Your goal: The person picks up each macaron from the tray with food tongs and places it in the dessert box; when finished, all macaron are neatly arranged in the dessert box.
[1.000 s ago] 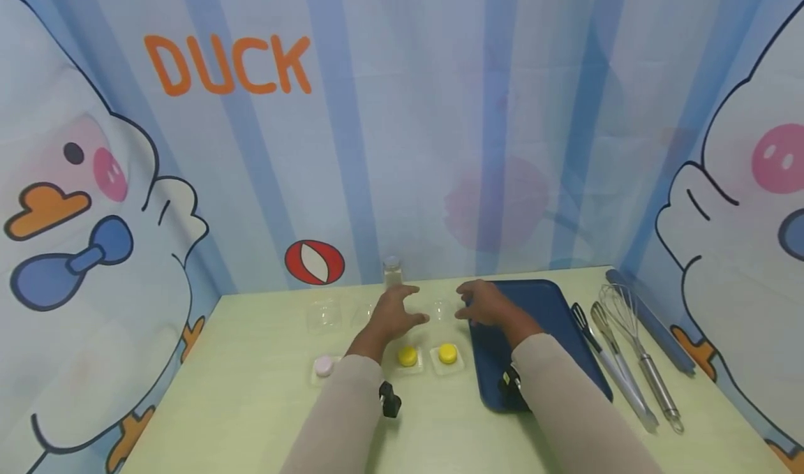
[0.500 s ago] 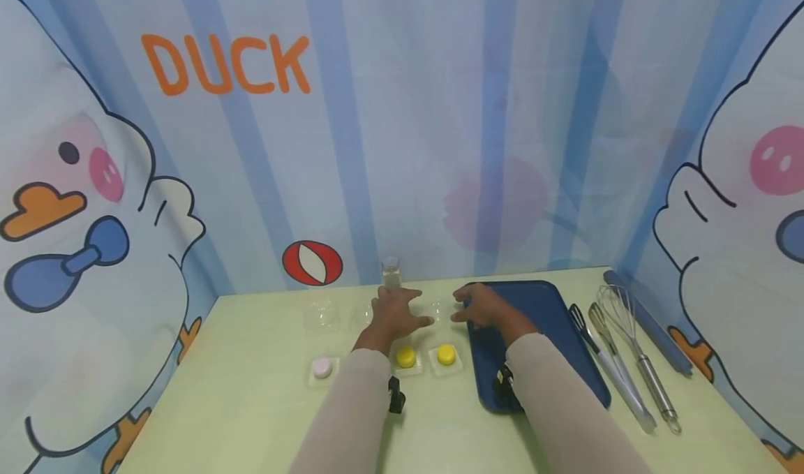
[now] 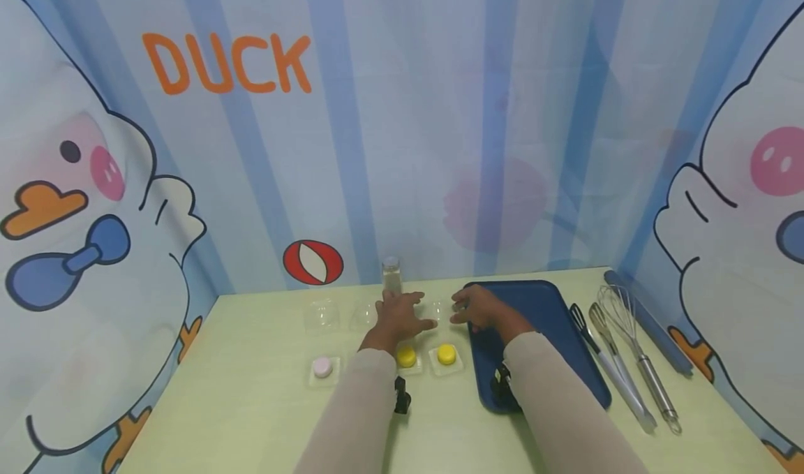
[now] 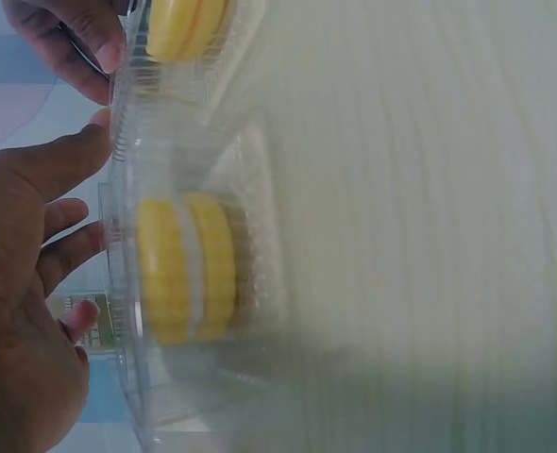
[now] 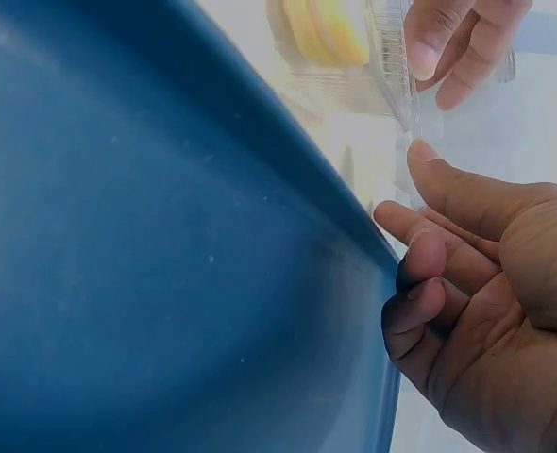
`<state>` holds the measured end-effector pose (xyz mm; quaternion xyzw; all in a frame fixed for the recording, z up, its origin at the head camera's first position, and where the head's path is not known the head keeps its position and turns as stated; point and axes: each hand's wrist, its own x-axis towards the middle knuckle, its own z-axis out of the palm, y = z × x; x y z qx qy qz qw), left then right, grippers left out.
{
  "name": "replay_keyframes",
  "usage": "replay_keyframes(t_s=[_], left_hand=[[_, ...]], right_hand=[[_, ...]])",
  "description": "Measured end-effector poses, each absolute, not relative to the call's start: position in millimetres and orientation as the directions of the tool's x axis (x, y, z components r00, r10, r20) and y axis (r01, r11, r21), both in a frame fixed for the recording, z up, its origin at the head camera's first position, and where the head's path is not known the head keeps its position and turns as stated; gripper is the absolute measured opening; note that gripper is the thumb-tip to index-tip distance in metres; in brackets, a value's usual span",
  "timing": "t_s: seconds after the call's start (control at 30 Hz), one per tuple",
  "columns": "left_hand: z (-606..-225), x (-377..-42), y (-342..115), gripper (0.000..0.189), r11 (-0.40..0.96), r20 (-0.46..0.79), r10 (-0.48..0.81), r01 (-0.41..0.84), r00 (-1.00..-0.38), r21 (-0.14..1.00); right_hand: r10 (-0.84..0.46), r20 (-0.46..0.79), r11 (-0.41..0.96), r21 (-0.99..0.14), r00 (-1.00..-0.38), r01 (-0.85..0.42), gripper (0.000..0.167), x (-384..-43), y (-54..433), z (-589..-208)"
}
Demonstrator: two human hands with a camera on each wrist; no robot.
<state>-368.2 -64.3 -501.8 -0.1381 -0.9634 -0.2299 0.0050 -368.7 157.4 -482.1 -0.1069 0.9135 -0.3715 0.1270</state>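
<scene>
In the head view, a row of clear plastic boxes has bases holding a pink macaron (image 3: 322, 367) and yellow macarons (image 3: 447, 354), with clear lids (image 3: 323, 315) folded back behind them. My left hand (image 3: 402, 317) is above the lids, thumb and fingers spread. The left wrist view shows its fingertips at the rim of a clear lid (image 4: 123, 179), through which a yellow macaron (image 4: 189, 269) shows. At the lids' right end, my right hand (image 3: 484, 306) has its thumb near the clear edge and its other fingers bent beside the blue tray (image 3: 530, 296). I see no clear pinch.
A small jar (image 3: 391, 270) stands at the back, just beyond my left hand. Right of the tray lie a balloon whisk (image 3: 651, 376), other long metal utensils (image 3: 618, 369) and a grey-blue bar (image 3: 653, 327). A printed curtain (image 3: 408, 146) borders the table (image 3: 232, 390).
My left hand has shifted a little right and toward me. My right hand has moved slightly left, and its fingers look a bit more bent. The boxes and tray hold their places.
</scene>
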Motion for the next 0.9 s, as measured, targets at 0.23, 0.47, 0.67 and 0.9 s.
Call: replay_keyframes(t_s=[0.23, 0.47, 0.67, 0.9], left_hand=[[-498, -367, -61, 0.069, 0.829, 0.102, 0.279, 0.294, -0.955, 0.476], [-499, -365, -62, 0.069, 0.717, 0.156, 0.298, 0.328, -0.942, 0.615], [-497, -359, -66, 0.066, 0.541, 0.248, 0.315, 0.388, -0.916, 0.746], [-491, -351, -72, 0.056, 0.443, 0.286, 0.264, 0.379, -0.921, 0.813]], right_hand=[[-0.277, -0.132, 0.676, -0.730, -0.952, -0.095, 0.063, -371, 160, -483], [-0.270, -0.059, 0.601, -0.790, -0.961, -0.120, 0.075, -370, 164, -479], [-0.288, -0.043, 0.566, -0.813, -0.957, -0.134, 0.088, -365, 163, -468], [-0.368, -0.060, 0.561, -0.810, -0.928, -0.170, 0.088, -354, 157, -457]])
